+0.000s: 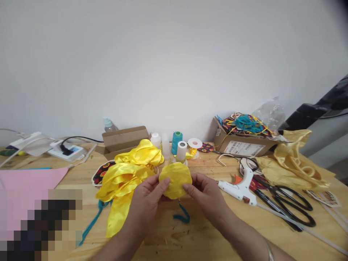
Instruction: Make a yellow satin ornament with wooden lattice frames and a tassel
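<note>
Between both hands I hold a round yellow fabric disc (176, 179) upright above the wooden table. My left hand (150, 194) pinches its left edge, thumb across the front. My right hand (205, 192) grips the lower right edge the same way. The fingers behind the disc are mostly hidden. Below the disc dangles a short teal cord (182, 214); where it is attached cannot be seen. Shiny yellow satin cloth (127, 172) lies heaped beside my left hand, partly over a dark patterned piece with a pale border (102, 173).
A white glue gun (240, 188), black-handled scissors (293, 203) and gold cloth (293, 166) lie on the right. Behind stand thread spools (177, 142), white bottles (156, 139) and a cardboard box of cords (241, 143). Power strips (66, 149) and pink sheets (32, 181) are left.
</note>
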Tool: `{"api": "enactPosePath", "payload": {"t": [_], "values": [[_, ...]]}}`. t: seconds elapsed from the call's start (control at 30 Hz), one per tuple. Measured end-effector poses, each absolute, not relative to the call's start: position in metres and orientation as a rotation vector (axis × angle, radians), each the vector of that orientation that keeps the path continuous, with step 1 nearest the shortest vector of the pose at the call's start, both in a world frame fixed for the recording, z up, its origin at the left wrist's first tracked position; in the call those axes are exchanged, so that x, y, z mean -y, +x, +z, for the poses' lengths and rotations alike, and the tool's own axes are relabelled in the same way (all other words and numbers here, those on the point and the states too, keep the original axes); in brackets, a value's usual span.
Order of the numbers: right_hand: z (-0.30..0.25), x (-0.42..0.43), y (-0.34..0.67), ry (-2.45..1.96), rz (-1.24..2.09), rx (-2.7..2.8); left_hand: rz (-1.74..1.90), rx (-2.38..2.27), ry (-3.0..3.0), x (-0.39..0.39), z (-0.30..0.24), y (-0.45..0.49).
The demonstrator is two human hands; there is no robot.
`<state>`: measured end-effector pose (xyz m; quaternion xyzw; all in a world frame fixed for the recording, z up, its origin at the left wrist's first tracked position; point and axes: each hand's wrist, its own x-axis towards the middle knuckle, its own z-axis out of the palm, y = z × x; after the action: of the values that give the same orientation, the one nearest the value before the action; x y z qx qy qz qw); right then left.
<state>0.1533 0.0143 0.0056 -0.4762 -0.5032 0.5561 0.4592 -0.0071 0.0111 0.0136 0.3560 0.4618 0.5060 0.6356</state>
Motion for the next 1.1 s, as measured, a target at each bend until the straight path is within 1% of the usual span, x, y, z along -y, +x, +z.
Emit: {"api": "enactPosePath", "payload": {"t": [0.13,0.3,0.4,0.53,0.7,1.1], "values": [[0.009,-0.017,0.158,-1.177,1.280,1.267,1.106,-1.047,0.896,-0.010,0.015,-0.006],[0.014,-0.021,0.161,-1.172,1.375,1.128,1.029,-1.059,1.019,-0.004,0.014,0.000],[0.011,-0.022,0.160,-1.198,1.373,1.120,1.000,-1.066,1.062,-0.003,0.013,0.000],[0.009,-0.019,0.158,-1.227,1.324,1.190,1.022,-1.050,1.055,-0.003,0.011,-0.004],[0.010,-0.014,0.154,-1.245,1.294,1.295,1.061,-1.135,1.013,-0.005,0.010,-0.008],[0.011,-0.011,0.155,-1.251,1.317,1.375,1.053,-1.306,1.187,-0.003,0.015,-0.003]]}}
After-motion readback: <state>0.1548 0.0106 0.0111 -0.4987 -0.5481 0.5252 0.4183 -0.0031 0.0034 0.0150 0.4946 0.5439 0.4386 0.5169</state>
